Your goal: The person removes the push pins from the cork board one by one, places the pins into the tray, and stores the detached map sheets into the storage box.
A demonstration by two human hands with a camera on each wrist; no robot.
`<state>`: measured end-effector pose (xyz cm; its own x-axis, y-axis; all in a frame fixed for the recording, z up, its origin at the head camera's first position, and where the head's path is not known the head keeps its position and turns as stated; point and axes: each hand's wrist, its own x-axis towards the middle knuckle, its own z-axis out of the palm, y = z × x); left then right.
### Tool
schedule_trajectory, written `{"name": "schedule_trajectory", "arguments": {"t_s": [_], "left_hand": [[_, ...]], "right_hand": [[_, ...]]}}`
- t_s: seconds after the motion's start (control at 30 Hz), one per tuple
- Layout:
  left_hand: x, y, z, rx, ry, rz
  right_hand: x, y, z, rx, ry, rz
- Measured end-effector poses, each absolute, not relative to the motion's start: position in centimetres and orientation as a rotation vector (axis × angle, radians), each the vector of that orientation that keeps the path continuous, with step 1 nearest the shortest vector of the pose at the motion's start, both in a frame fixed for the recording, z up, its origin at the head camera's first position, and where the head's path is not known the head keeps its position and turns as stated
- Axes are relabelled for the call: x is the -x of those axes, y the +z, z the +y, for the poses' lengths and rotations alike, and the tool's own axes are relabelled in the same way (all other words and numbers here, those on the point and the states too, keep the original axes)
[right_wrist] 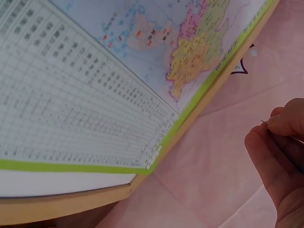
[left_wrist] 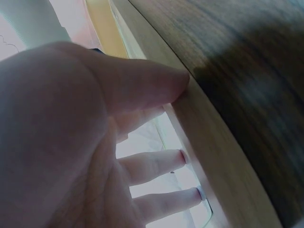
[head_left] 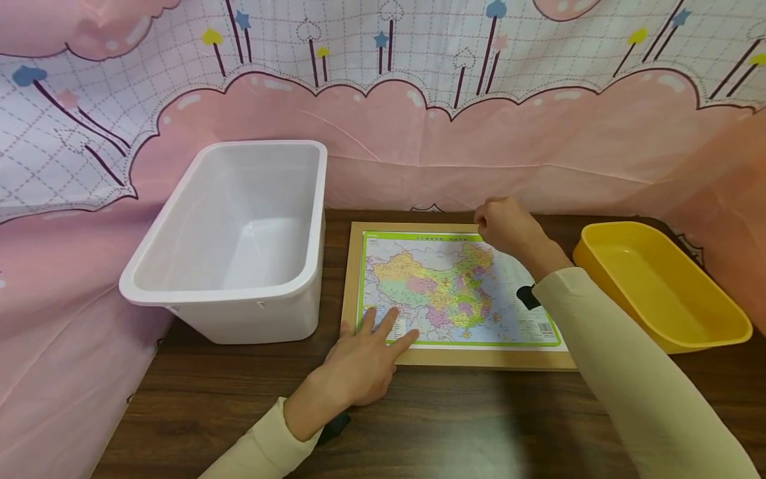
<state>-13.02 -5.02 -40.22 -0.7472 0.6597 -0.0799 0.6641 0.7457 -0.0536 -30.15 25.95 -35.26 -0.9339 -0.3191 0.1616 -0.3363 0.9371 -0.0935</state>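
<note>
A printed map of China with a green border (head_left: 427,286) lies on a wood-edged board (head_left: 479,359) on the table. My left hand (head_left: 362,362) rests on its lower left part, fingers spread. In the left wrist view the thumb (left_wrist: 156,83) touches the board's wooden edge (left_wrist: 209,128). Above the board's far edge is my right hand (head_left: 505,226), its fingers bent. The right wrist view shows that hand (right_wrist: 285,147) pinching a small pin (right_wrist: 264,122) between thumb and fingertip; only its thin, pale point shows. The pin is apart from the map.
At the left stands a deep white plastic tub (head_left: 224,293). A shallow yellow tray (head_left: 652,273) is at the right, close to the right forearm. The brown wooden table (head_left: 455,419) meets a patterned pink curtain (head_left: 389,133) at the back.
</note>
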Motion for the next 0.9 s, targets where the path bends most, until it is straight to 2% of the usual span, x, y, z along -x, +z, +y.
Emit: {"name": "schedule_trajectory", "arguments": {"t_s": [0.9], "left_hand": [[13.0,-40.3,-5.4,-1.099,-0.133,2.868]], "right_hand": [[28.6,-33.0,28.1,-0.396,0.245,-2.945]]}}
